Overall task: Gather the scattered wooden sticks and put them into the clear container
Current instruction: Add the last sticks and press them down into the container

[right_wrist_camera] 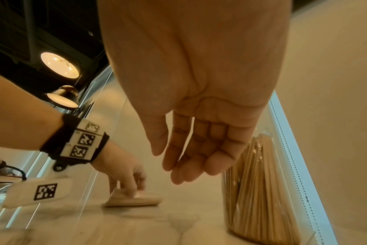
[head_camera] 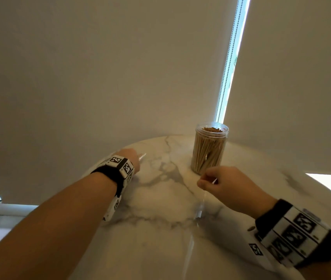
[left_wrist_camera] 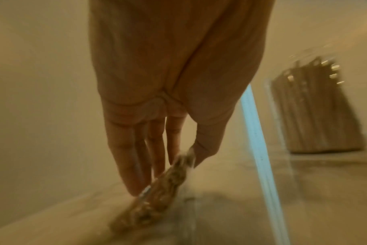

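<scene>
A clear container (head_camera: 209, 150) (left_wrist_camera: 316, 116) (right_wrist_camera: 258, 190), open at the top and packed with upright wooden sticks, stands at the back of the marble table (head_camera: 160, 229). My left hand (head_camera: 135, 158) (left_wrist_camera: 168, 174) (right_wrist_camera: 128, 182) reaches to the table's far left edge. There it pinches a small bundle of wooden sticks (head_camera: 142, 156) (left_wrist_camera: 157, 199) (right_wrist_camera: 136, 201) between thumb and fingers, the bundle lying on the tabletop. My right hand (head_camera: 207, 179) (right_wrist_camera: 178, 162) hovers just in front of the container. Its fingers are loosely curled, and the right wrist view shows nothing in the palm.
The round table's edge runs close behind the left hand and the container. Roller blinds and a hanging bead chain (head_camera: 229, 63) stand right behind the table. Bare marble lies between the two hands and toward me.
</scene>
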The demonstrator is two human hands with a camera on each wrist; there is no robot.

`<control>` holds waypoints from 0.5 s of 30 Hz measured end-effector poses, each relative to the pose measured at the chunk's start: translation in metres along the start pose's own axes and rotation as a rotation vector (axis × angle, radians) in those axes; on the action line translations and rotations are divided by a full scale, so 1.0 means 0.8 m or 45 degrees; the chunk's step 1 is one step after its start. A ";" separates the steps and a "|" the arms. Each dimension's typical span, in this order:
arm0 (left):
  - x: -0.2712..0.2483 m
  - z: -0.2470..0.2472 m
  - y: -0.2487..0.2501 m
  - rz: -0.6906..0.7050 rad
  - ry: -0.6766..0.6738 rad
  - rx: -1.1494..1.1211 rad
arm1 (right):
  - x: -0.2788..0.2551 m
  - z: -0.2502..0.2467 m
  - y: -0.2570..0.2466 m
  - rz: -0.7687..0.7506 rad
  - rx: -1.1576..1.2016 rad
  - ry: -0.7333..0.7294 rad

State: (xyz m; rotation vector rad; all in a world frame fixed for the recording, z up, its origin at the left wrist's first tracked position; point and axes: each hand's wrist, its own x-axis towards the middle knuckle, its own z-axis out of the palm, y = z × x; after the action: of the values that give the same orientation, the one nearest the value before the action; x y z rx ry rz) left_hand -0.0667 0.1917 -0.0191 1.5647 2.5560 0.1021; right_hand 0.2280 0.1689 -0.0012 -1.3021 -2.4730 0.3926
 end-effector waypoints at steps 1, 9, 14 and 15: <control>-0.009 -0.003 0.006 0.057 0.024 -0.054 | 0.001 0.002 -0.003 -0.005 0.008 -0.019; -0.108 -0.052 0.066 0.507 -0.032 -0.370 | 0.013 -0.001 -0.015 0.032 0.190 0.087; -0.133 -0.074 0.090 0.628 0.066 -0.511 | 0.013 -0.016 -0.009 -0.007 0.426 0.228; -0.130 -0.074 0.091 0.613 0.123 -0.634 | 0.015 -0.019 -0.006 -0.004 0.489 0.290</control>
State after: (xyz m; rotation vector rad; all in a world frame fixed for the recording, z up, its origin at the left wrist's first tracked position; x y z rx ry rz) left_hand 0.0346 0.1332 0.0581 1.9312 1.9325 0.8084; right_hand 0.2241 0.1773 0.0160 -1.1142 -2.0829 0.6430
